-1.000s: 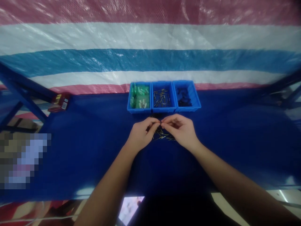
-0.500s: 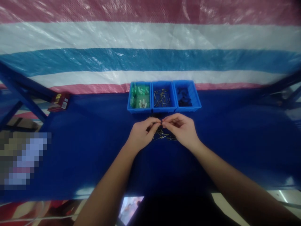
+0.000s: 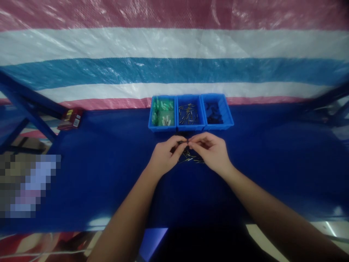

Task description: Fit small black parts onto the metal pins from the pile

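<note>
My left hand (image 3: 165,154) and my right hand (image 3: 211,151) meet fingertip to fingertip in front of the bins, both closed in a pinch. A thin dark rod-like piece (image 3: 182,141) shows at the left fingers. What the right fingertips pinch is too small to make out. Below and behind the hands lies a loose pile of thin brass-coloured metal pins (image 3: 188,156) on the table, partly hidden by the fingers. More such pins (image 3: 188,113) fill the middle blue bin (image 3: 191,128).
The left blue bin (image 3: 163,128) holds small clear and whitish pieces in green bags; the right blue bin (image 3: 219,127) holds dark pieces. A red box (image 3: 71,119) sits at the far left of the blue table (image 3: 109,174). Blue frame posts (image 3: 29,111) stand at the sides, with striped sheeting behind.
The hands keep the same pinch with hardly any movement. The whole view has shifted very slightly. The bright screen below the table edge now looks plain bluish-purple.
</note>
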